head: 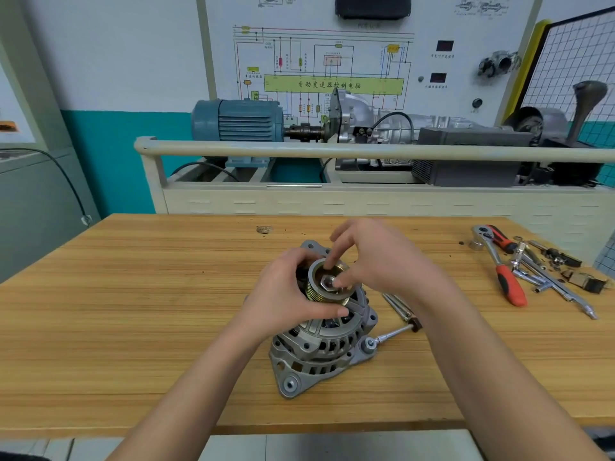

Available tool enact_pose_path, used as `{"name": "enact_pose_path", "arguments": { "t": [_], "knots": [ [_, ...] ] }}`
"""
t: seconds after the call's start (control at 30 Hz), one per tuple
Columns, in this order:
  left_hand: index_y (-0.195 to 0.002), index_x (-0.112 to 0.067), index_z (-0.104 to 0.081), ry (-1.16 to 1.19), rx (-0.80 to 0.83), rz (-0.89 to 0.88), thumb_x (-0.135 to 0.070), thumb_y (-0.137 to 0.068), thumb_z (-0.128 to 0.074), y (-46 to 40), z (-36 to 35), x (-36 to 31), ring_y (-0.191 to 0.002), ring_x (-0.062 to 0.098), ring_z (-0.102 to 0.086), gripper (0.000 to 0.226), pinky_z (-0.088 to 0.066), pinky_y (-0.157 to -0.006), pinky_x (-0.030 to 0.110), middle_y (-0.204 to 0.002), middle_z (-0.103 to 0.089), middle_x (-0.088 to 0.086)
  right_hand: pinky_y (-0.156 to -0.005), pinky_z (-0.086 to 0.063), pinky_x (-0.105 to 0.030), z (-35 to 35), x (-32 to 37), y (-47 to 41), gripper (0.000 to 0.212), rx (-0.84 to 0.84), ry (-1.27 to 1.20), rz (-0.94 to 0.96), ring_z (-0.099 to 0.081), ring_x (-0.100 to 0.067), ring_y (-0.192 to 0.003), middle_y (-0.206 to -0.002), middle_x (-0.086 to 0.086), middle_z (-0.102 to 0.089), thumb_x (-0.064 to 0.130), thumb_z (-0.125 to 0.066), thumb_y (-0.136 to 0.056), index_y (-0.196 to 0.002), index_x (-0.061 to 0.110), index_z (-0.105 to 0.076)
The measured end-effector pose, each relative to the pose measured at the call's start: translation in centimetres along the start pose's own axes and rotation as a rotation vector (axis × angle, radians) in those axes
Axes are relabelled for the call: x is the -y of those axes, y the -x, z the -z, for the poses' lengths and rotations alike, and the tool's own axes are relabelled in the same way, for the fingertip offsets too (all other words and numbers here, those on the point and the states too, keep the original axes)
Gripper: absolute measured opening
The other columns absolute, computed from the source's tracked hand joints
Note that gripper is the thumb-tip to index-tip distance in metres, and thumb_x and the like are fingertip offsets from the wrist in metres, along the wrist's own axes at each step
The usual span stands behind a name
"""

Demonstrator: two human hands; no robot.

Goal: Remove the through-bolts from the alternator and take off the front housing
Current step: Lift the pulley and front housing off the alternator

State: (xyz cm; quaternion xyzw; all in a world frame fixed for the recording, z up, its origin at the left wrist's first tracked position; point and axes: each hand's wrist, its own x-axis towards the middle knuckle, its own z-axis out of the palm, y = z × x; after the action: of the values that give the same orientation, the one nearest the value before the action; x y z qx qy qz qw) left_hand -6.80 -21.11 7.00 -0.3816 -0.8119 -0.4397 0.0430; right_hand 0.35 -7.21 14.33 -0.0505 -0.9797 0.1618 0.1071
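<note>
Readable text: one label on the wall panel

On the green bar (pixel 333 84) of the wiring diagram board (pixel 366 61), "自动变速器控制电脑" is printed in dark characters; the smaller captions elsewhere on the board cannot be read.
</note>
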Motion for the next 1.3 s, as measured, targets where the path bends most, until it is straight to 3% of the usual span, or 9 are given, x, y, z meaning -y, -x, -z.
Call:
{"name": "enact_pose_path", "arguments": {
  "t": [0.13, 0.37, 0.57, 0.77, 0.87, 0.97, 1.07, 1.2, 1.3],
  "knots": [
    [-0.095, -0.038, -0.051, 0.002, -0.033, 0.028, -0.051, -0.044, -0.087, -0.1, -0.2, 0.1, -0.088, -0.003, -0.057, 0.064, -0.048, -0.075, 0.022, -0.096, -0.061, -0.017, -0.080, -0.038, -0.033, -1.3, 0.2, 0.0, 0.029, -0.089, 0.264, -0.005, -0.045, -0.020, -0.117, -0.116, 0.003, -0.062, 0.047, -0.075, -0.075, -0.090, 0.022, -0.073],
    [-0.098, -0.032, -0.058, 0.052, -0.011, 0.023, -0.037, -0.051, -0.091, 0.1, 0.2, -0.2, -0.088, -0.002, -0.060, 0.058, -0.052, -0.079, 0.027, -0.096, -0.064, -0.014, -0.087, -0.043, -0.033, -0.6, 0.2, 0.0, 0.020, 0.057, -0.042, 0.052, -0.050, -0.015, -0.117, -0.125, 0.010, -0.059, 0.013, -0.079, -0.075, -0.085, 0.031, -0.075],
    [-0.099, -0.025, -0.060, 0.049, -0.007, 0.022, -0.035, -0.052, -0.091, 0.1, 0.3, -0.1, -0.085, 0.000, -0.059, 0.057, -0.050, -0.077, 0.024, -0.093, -0.064, -0.013, -0.081, -0.036, -0.031, -1.2, 0.3, -0.1, 0.026, -0.081, 0.237, 0.015, -0.044, -0.017, -0.119, -0.116, 0.005, -0.061, 0.043, -0.078, -0.072, -0.088, 0.024, -0.073],
    [-0.102, -0.028, -0.064, 0.113, 0.036, 0.018, -0.024, -0.056, -0.091, 0.1, 0.7, -0.2, -0.087, -0.002, -0.063, 0.054, -0.051, -0.080, 0.024, -0.094, -0.069, -0.013, -0.081, -0.041, -0.029, -0.3, 0.7, -0.1, 0.022, 0.017, 0.064, 0.052, -0.050, -0.018, -0.117, -0.122, 0.008, -0.061, 0.012, -0.077, -0.076, -0.082, 0.033, -0.073],
    [-0.106, -0.022, -0.066, 0.137, 0.066, 0.013, -0.019, -0.057, -0.091, 0.0, 1.0, -0.2, -0.087, 0.001, -0.065, 0.055, -0.052, -0.081, 0.024, -0.095, -0.071, -0.010, -0.076, -0.039, -0.030, 0.1, 0.3, -0.1, 0.016, -0.017, 0.097, 0.005, -0.054, -0.017, -0.112, -0.115, 0.008, -0.065, 0.038, -0.080, -0.073, -0.086, 0.031, -0.074],
    [-0.107, -0.020, -0.066, 0.134, 0.082, 0.006, -0.016, -0.058, -0.090, 0.0, 1.0, -0.1, -0.087, 0.003, -0.065, 0.055, -0.053, -0.082, 0.028, -0.095, -0.071, -0.009, -0.072, -0.038, -0.031, -0.9, 0.7, -0.1, 0.033, -0.074, 0.266, 0.004, -0.052, -0.020, -0.109, -0.099, 0.002, -0.063, 0.050, -0.074, -0.075, -0.093, 0.022, -0.072],
    [-0.109, -0.023, -0.063, 0.123, 0.076, 0.010, -0.022, -0.056, -0.092, 0.0, 0.7, -0.2, -0.092, 0.007, -0.064, 0.060, -0.052, -0.086, 0.037, -0.099, -0.069, -0.009, -0.073, -0.035, -0.031, -1.8, 1.4, -0.1, 0.029, -0.133, 0.318, 0.031, -0.050, -0.023, -0.113, -0.107, -0.004, -0.061, 0.039, -0.073, -0.080, -0.099, 0.018, -0.068],
    [-0.113, -0.028, -0.054, -0.041, -0.010, 0.052, -0.045, -0.050, -0.091, 0.3, -0.3, -0.5, -0.102, 0.008, -0.055, 0.075, -0.049, -0.087, 0.033, -0.111, -0.057, -0.010, -0.080, -0.047, -0.032, -1.0, 1.0, -0.2, 0.022, 0.040, 0.085, 0.031, -0.055, -0.019, -0.110, -0.117, 0.002, -0.063, 0.014, -0.076, -0.077, -0.094, 0.026, -0.073],
    [-0.108, -0.023, -0.051, -0.059, -0.060, 0.054, -0.046, -0.050, -0.090, 0.5, -0.7, -0.5, -0.097, 0.010, -0.054, 0.073, -0.049, -0.082, 0.033, -0.106, -0.056, -0.009, -0.079, -0.043, -0.030, 0.0, 0.0, -0.1, 0.019, 0.062, -0.030, -0.028, -0.056, -0.016, -0.105, -0.114, 0.006, -0.064, 0.026, -0.082, -0.072, -0.089, 0.028, -0.074]
  ]
}}
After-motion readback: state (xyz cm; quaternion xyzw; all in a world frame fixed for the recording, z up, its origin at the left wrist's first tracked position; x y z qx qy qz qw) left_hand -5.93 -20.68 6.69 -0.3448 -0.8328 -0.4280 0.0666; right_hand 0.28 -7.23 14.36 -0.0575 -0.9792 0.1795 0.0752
